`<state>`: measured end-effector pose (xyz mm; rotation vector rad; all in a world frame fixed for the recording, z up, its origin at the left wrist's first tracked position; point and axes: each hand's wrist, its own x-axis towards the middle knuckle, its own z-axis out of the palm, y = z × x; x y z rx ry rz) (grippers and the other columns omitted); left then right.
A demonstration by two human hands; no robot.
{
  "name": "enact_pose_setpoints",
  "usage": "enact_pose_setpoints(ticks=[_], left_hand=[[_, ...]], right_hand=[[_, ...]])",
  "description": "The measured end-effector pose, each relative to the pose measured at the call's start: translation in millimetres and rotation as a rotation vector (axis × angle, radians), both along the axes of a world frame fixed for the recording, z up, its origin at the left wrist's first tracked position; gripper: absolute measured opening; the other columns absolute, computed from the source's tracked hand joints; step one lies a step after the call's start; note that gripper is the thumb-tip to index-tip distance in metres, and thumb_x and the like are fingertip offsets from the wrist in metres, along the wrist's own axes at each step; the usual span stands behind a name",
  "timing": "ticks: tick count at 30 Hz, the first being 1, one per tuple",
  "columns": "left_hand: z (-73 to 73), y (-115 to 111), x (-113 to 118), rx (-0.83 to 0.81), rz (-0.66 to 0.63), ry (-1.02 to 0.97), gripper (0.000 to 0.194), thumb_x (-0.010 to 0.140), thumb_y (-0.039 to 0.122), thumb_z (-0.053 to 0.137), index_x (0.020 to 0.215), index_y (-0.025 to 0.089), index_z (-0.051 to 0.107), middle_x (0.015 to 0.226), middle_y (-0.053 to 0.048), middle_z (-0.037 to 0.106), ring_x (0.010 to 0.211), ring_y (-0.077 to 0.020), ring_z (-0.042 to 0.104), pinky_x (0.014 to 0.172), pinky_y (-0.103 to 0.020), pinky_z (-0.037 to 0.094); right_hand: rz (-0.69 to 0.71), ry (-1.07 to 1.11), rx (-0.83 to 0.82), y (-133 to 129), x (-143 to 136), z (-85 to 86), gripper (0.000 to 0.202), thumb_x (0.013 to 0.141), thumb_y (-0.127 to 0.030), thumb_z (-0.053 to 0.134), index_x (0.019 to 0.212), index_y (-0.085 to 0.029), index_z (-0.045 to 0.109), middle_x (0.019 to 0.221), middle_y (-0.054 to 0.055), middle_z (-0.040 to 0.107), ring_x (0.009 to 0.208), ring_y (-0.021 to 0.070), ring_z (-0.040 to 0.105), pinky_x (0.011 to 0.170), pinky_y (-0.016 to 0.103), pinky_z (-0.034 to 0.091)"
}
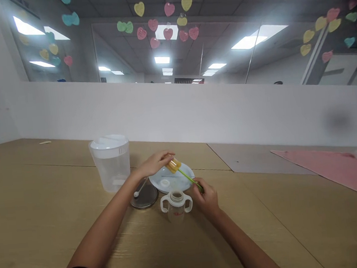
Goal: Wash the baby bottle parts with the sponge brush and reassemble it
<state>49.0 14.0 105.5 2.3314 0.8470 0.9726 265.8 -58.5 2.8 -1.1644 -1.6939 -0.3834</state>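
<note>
My left hand (157, 161) is closed on a glossy yellow, see-through cup-shaped piece (174, 165), held tilted above the plate. My right hand (206, 196) pinches a thin green stick (186, 176), whose far end meets the yellow piece; whether it goes inside, I cannot tell. Just below stands an upright baby bottle (176, 209) with two white handles and an uncovered mouth. Behind it, a white plate (187, 183) holds a small white round part (165, 183). A thin tube with a white ball end (136, 194) rests over a dark round disc (145, 199).
At the left stands a clear plastic bucket (113, 169) with a white lid. A pink mat (334, 170) lies at the right on the brown table (268, 234). A low white wall (170, 109) with glass above closes off the back.
</note>
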Motion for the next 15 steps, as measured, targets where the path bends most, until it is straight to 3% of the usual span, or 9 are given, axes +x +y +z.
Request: enact_pose_setpoints(ticks=[3, 6, 8, 11, 15], left_hand=[[7.8, 4.3, -18.0, -0.036, -0.067, -0.023, 0.046, 0.083, 0.043, 0.049, 0.124, 0.023, 0.05, 0.127, -0.007, 0.049, 0.102, -0.018, 0.053, 0.089, -0.03, 0.044], [10.6, 10.4, -35.3, 0.024, 0.013, 0.049, 0.047, 0.081, 0.037, 0.053, 0.125, 0.023, 0.048, 0.13, -0.007, 0.046, 0.109, -0.0199, 0.05, 0.092, -0.032, 0.043], [6.9, 17.3, -44.5, 0.092, 0.144, 0.205, 0.047, 0.079, 0.027, 0.053, 0.125, 0.023, 0.048, 0.128, -0.007, 0.049, 0.114, -0.0212, 0.048, 0.095, -0.032, 0.041], [-8.7, 31.2, -53.2, 0.089, 0.363, 0.46, 0.047, 0.071, 0.014, 0.054, 0.118, 0.021, 0.055, 0.117, -0.011, 0.058, 0.107, -0.0243, 0.055, 0.092, -0.034, 0.041], [-38.9, 46.3, -55.1, 0.002, 0.433, 0.541, 0.046, 0.055, 0.006, 0.062, 0.099, 0.019, 0.063, 0.098, -0.011, 0.067, 0.089, -0.0254, 0.063, 0.076, -0.031, 0.047]], right_hand=[[-0.006, 0.072, -0.057, 2.8, -0.5, 0.2, 0.028, 0.083, -0.03, 0.04, 0.087, -0.014, 0.063, 0.056, -0.001, 0.06, 0.044, 0.0091, 0.049, 0.049, 0.02, 0.038], [-0.015, 0.065, -0.099, 5.6, 0.2, 0.3, 0.031, 0.083, -0.032, 0.04, 0.086, -0.014, 0.064, 0.054, -0.001, 0.059, 0.043, 0.0098, 0.049, 0.048, 0.02, 0.037], [-0.028, 0.081, -0.123, 6.9, 1.0, 0.9, 0.032, 0.083, -0.033, 0.039, 0.086, -0.014, 0.064, 0.055, -0.001, 0.059, 0.045, 0.0106, 0.05, 0.049, 0.021, 0.037], [-0.064, 0.148, -0.141, 7.4, 2.1, 2.9, 0.033, 0.083, -0.036, 0.039, 0.087, -0.013, 0.063, 0.056, -0.001, 0.058, 0.047, 0.0113, 0.05, 0.049, 0.021, 0.037], [-0.082, 0.196, -0.153, 6.9, 2.2, 5.3, 0.034, 0.082, -0.038, 0.039, 0.088, -0.014, 0.062, 0.059, 0.0, 0.06, 0.049, 0.0123, 0.051, 0.051, 0.022, 0.037]])
